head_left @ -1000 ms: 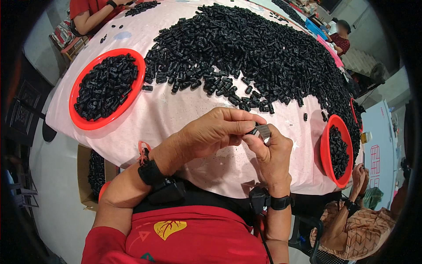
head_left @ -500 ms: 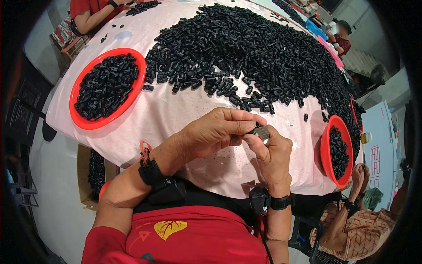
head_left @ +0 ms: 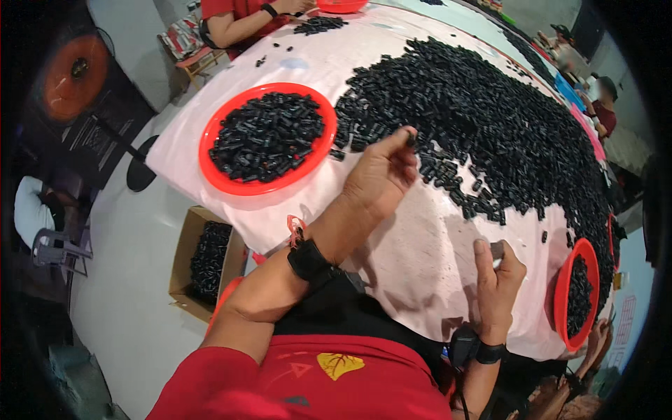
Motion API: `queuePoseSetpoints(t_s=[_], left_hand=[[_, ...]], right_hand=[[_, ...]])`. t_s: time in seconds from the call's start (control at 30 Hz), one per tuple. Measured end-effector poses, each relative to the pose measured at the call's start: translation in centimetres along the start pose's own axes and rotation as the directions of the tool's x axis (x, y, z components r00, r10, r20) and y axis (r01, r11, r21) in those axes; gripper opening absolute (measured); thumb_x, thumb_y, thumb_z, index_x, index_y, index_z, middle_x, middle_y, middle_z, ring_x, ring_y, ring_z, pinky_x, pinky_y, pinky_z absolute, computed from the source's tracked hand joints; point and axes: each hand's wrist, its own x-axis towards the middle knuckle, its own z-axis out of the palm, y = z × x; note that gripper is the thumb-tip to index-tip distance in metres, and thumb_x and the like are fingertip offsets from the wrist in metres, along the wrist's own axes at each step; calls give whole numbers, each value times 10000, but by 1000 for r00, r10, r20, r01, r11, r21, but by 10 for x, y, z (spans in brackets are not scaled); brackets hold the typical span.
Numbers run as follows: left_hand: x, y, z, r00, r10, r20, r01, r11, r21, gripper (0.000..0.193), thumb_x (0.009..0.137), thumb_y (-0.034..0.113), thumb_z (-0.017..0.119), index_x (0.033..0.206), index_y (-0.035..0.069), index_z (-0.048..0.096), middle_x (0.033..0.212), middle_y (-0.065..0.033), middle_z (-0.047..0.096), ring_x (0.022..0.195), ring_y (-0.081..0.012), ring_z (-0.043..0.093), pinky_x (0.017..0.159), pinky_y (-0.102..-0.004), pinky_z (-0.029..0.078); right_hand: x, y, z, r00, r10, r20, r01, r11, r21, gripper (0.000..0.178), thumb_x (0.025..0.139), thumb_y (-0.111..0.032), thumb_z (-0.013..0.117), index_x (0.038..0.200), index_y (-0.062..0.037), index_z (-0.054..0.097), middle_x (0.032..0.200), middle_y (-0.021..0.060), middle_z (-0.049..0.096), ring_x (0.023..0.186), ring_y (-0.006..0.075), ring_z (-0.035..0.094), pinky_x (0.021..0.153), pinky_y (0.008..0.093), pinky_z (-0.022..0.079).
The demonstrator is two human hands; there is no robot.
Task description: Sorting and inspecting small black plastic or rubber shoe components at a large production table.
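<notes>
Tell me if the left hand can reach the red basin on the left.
Likely yes: the left hand is near that red basin, with just pink cloth and loose black pieces between.

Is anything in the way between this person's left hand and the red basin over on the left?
Nothing visible rises between the left hand and the red basin. A loose black piece lies on the pink tablecloth by the basin's right rim, near the edge of the black pile.
</notes>
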Motion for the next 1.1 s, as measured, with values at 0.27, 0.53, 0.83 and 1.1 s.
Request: queuePoseSetpoints(t_s=[0.27, 0.53, 0.83, 1.1], left_hand=[[3, 108, -36, 873, 246, -422, -422, 815, -398, 318, 941, 304, 505, 892, -10, 519, 765, -84, 565, 631, -178, 524, 567, -290, 431], [3, 44, 13, 1000, 18, -12, -11, 909, 417, 212, 853, 192, 660, 1016, 60, 632, 792, 28, 584, 660, -58, 504, 582, -191, 406], [38, -49, 5, 876, 17, 482, -444, -360, 821, 256, 753, 106, 663, 1004, 70, 699, 910, -169, 631, 870, -296, 625, 780, -366, 485], [33, -51, 4, 832, 89, 548, -486, -361, 796, 193, 754, 104, 687, 935, 40, 684, 808, -101, 632, 768, -259, 634, 691, -331, 491]], right_hand=[[2, 5, 3, 999, 26, -42, -23, 997, 68, 262, 868, -132, 660, 697, 23, 537, 525, 7, 473, 512, 44, 338, 436, 251, 294], [4, 10, 0, 997, 41, -64, -36, 996, 82, 222, 865, -121, 661, 721, 21, 570, 524, 31, 497, 491, 40, 346, 422, 245, 299], [5, 17, 0, 998, -15, -66, 19, 999, 51, 172, 853, -117, 673, 751, 6, 612, 524, 64, 541, 434, 68, 400, 412, 258, 338], [5, 14, 1, 999, -9, -38, 9, 1000, -6, 180, 843, -144, 690, 760, -3, 615, 522, 70, 555, 425, 74, 435, 413, 267, 356]])
